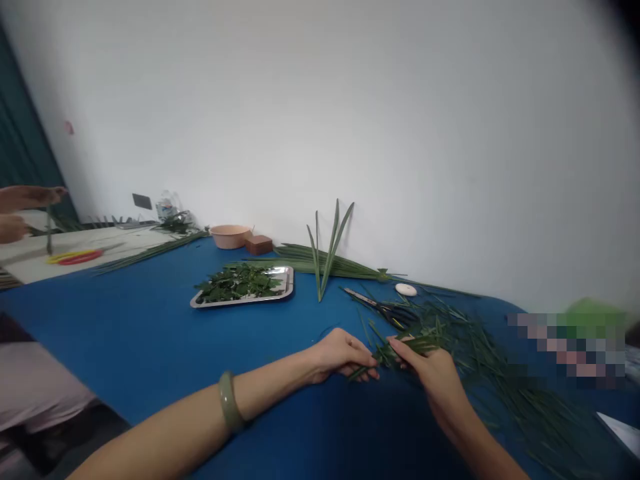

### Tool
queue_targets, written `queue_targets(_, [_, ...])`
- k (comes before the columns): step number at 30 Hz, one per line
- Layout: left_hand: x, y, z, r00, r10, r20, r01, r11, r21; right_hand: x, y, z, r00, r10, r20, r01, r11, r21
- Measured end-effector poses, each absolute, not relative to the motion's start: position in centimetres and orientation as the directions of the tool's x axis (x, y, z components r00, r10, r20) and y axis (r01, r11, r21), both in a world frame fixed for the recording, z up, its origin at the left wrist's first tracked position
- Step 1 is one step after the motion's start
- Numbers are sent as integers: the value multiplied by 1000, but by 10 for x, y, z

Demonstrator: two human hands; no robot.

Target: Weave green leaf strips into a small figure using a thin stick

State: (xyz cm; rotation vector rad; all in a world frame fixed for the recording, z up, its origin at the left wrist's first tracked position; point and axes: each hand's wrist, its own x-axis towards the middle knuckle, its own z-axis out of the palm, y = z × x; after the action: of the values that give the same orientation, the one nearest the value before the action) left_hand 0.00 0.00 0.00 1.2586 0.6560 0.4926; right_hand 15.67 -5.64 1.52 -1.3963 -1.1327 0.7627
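My left hand (343, 355), with a pale green bangle (230, 401) on its forearm, is closed in a pinch at the left end of some narrow green leaf strips (386, 353). From the other side my right hand (434, 373) grips the same strips, thumb on top, and their right ends stick out past its fingers. How the strips cross between the fingers is too small to tell. Just beyond my hands lie black-handled scissors (383, 308), blades pointing left. A white oval object (406, 290) rests behind them.
Loose leaf cuttings (520, 387) cover the right side of the blue table (280, 427). A metal tray (286, 280) of cut leaves stands left of centre. Behind are a peach basin (230, 236), a brown block (259, 245) and long leaves (345, 265). Another person's hands (25, 200) work far left.
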Motion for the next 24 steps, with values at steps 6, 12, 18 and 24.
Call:
queue_targets(6, [1, 3, -1, 622, 768, -152, -30, 218, 975, 163, -54, 9, 376, 921, 107, 151, 53, -987])
queue_targets(12, [3, 3, -2, 589, 805, -67, -132, 178, 975, 155, -57, 9, 309, 951, 24, 147, -23, -989])
queue_targets(18, [1, 3, -2, 650, 759, -48, -114, 160, 981, 149, -55, 8, 228, 973, 44, 221, -7, -975])
queue_targets(24, [-1, 1, 0, 710, 694, -118, 8, 159, 987, 150, -54, 8, 189, 981, 45, 247, -3, -969])
